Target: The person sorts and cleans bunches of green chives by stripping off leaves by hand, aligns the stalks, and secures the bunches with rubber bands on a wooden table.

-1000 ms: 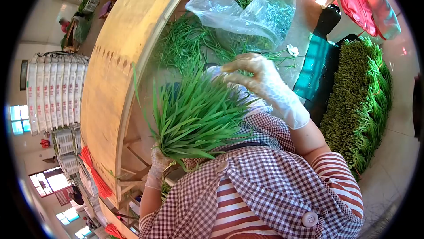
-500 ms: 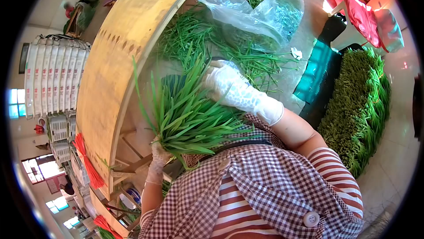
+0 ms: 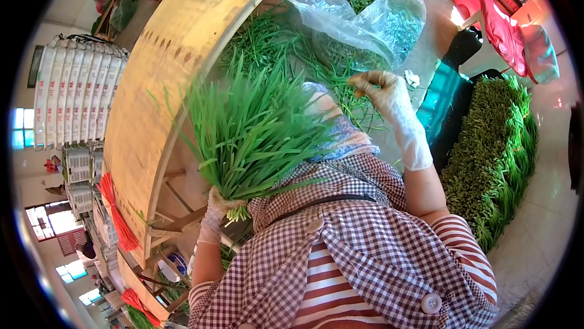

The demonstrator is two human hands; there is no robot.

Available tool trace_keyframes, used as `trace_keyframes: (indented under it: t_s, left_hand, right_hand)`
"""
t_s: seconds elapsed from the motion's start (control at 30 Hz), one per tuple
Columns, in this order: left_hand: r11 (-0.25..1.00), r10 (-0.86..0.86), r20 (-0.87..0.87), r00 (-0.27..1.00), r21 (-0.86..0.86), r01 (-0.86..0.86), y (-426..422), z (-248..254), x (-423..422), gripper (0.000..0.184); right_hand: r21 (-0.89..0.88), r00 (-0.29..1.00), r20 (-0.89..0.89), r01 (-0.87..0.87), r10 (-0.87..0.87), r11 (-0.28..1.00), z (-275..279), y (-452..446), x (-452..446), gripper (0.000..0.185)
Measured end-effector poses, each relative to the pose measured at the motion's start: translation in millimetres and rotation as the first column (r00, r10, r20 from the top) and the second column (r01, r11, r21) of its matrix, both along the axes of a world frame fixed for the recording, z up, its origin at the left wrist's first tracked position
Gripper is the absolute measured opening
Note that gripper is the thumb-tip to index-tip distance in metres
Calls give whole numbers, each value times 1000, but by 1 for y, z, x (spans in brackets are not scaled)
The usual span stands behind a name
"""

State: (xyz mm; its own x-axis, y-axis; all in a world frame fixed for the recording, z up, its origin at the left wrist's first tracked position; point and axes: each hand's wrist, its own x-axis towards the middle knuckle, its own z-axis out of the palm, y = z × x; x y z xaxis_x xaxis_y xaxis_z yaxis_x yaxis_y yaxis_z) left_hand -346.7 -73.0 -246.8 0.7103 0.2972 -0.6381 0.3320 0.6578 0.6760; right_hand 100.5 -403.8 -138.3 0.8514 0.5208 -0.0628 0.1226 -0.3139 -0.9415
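A large bunch of long green leaves (image 3: 249,134) fans out over my lap, its pale cut stems poking out below my left hand (image 3: 216,210). That gloved hand is wrapped round the base of the bunch. To the right of the leaves my right hand (image 3: 386,95), in a whitish glove stained at the fingertips, is raised with its fingers bent and drawn near one another. Whether anything small is between those fingertips cannot be made out. Beneath it, loose green leaves (image 3: 356,101) are scattered on the floor.
A wooden table (image 3: 158,55) curves along the left, with red ties (image 3: 117,213) at its edge. A clear plastic bag (image 3: 359,13) with green scraps stands ahead. Stacked green bunches (image 3: 493,159) lie at the right, near red cloth (image 3: 504,37). White crates (image 3: 76,95) are stacked far left.
My right hand moved off the leaves to the right and its fingers came into view. The bunch in my left hand spread wider, and its stem ends now show.
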Motion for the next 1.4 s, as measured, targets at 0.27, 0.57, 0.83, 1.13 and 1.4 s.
trace_keyframes:
  t_s: [0.27,0.57,0.83,1.13,1.4]
  left_hand:
    - [979,59,-63,996,-189,-70,-9,28,12,63]
    - [914,-98,-122,988,381,138,-32,38,31,67]
    - [924,-113,-175,978,342,168,-30,40,37,98]
    - [755,-253,-158,955,585,297,-48,65,44,85]
    - [167,-116,-402,908,894,417,-56,63,42,85]
  right_hand:
    - [171,876,356,-404,326,899,11,36,-65,28]
    - [396,962,267,-171,65,902,38,34,-20,17]
    - [-103,434,802,-575,410,811,35,113,-65,12]
    - [358,846,387,-505,367,786,89,40,-32,28]
    - [48,642,733,-380,226,924,30,69,-59,10]
